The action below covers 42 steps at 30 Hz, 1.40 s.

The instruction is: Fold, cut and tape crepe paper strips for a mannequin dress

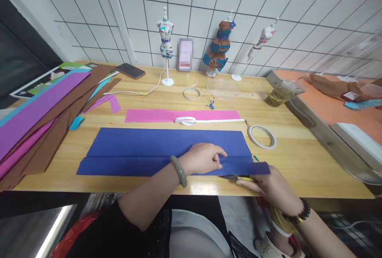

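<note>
A long sheet of dark blue crinkled paper [170, 142] lies across the front of the table, with a crease along its length. My left hand [205, 158] presses on its right part, fingers curled and the thumb and index tips apart. At the lower right corner, my right hand [273, 186] is closed around a slim black-and-yellow bladed tool [238, 178], partly hidden. The tool's dark tip points left along the paper's front edge. A loose end of the blue paper's front strip [259, 168] lies over my right fingers.
Beyond the blue sheet are a pink strip [149, 115], a white tape length [188, 120] and a tape roll [262, 137]. Coloured paper [44, 114] is piled left. Small mannequins [166, 37], a phone [130, 71] and a drink cup [283, 92] stand or lie farther back.
</note>
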Available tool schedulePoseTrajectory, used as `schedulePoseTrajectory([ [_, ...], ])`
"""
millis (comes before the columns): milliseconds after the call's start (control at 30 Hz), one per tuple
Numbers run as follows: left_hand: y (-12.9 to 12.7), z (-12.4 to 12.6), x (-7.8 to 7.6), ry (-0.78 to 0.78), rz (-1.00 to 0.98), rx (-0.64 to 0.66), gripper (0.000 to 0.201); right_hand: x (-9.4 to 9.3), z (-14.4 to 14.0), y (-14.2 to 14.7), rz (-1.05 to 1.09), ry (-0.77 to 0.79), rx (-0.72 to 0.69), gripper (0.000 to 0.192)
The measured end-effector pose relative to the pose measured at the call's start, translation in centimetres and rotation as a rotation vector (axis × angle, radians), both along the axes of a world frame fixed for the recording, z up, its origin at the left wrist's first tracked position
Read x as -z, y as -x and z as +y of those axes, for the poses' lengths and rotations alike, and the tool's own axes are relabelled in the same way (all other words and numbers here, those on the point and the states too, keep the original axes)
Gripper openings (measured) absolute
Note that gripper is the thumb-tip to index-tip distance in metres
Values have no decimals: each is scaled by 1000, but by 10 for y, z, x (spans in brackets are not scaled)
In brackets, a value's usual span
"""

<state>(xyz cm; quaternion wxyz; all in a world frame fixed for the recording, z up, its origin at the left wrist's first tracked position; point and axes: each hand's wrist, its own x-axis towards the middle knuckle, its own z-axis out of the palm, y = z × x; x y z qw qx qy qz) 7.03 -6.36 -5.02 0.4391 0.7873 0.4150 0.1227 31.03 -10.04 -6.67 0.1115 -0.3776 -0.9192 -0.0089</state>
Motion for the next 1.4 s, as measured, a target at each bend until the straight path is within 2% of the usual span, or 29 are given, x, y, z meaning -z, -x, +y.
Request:
schedulePoseTrajectory([
  [167,1,0,1,10,-16,4,35,-4,-1,-2,1,89,-7,34],
  [400,1,1,2,14,-36,5,34,-4,1,-1,-25,123,-5,33],
  [567,1,1,5,9,-45,5,35,0,2,0,-46,102,-12,33],
  [800,1,2,7,7,-48,8,35,-5,-1,1,-26,34,-5,41],
  [1067,1,2,8,12,-57,6,35,-4,-1,3,21,127,-21,32],
  [1300,1,1,7,3,-56,4,36,0,1,8,0,2,-20,43],
  [1400,2,2,6,12,-57,8,36,1,0,6,-1,26,-28,40],
])
